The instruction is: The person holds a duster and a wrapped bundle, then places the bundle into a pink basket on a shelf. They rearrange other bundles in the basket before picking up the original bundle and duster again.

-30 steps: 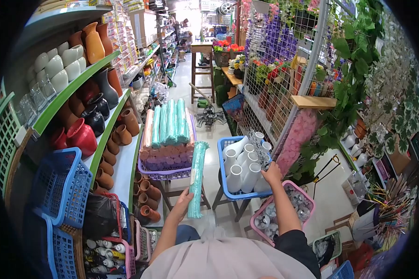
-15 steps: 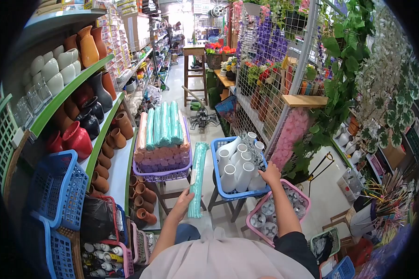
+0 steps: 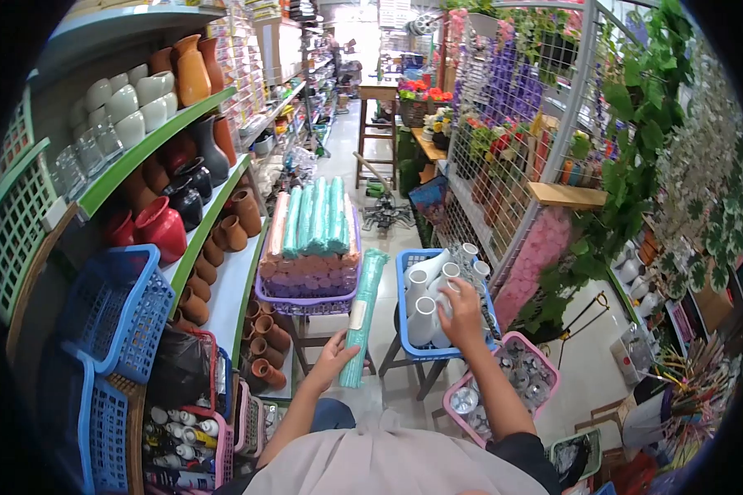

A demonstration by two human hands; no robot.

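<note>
In my left hand [image 3: 336, 360] is a long green plastic-wrapped bundle [image 3: 363, 326], gripped near its lower part and held upright. My right hand [image 3: 463, 313] is over the blue basket [image 3: 444, 355] of white vases [image 3: 422, 317], its fingers bent at a vase's rim; whether they grip it is hard to tell. Grey, tinsel-like stems lie among the vases on the basket's right side. Left of the held bundle, a purple basket [image 3: 305, 305] carries stacked bundles, green and peach [image 3: 314, 227] on top, orange and purple below.
A pink basket [image 3: 545, 363] of clear-wrapped items sits below my right forearm. Shelves of pots [image 3: 161, 229] and blue baskets [image 3: 153, 318] line the left. A wire rack [image 3: 512, 177] with flowers stands on the right. Behind are a wooden stool [image 3: 377, 92] and a dark metal object [image 3: 388, 216] on the floor.
My right hand has moved from the basket's right edge up and left, over the vases. The left hand still holds the green bundle. The whole view has shifted, with things appearing further right.
</note>
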